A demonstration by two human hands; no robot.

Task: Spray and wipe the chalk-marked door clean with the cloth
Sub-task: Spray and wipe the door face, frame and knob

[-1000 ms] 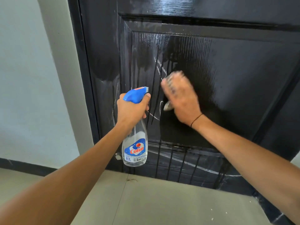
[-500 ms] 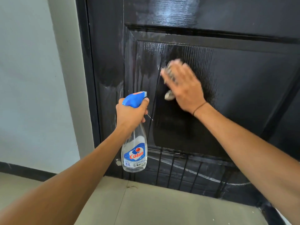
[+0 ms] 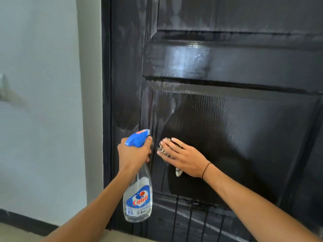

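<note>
Door (image 3: 227,137): black, panelled, glossy wet, filling the centre and right of the view; pale wall (image 3: 43,102) to its left. Drip lines run down the door's bottom rail, with faint white chalk streaks still showing near its bottom edge. Your left hand (image 3: 133,154) is wrapped round the neck of the spray bottle (image 3: 138,198), index finger up at the blue trigger head, nozzle close to the left edge of the lower panel. The bottle hangs upright, clear, nearly empty, blue "Colin" label facing you. Just right of it, your right hand (image 3: 181,158) lies flat, fingers straight, pressing the patterned cloth (image 3: 163,147) against the lower panel near its left edge. Cloth shows past the fingertips and below the palm. Thin black band on your right wrist.
</note>
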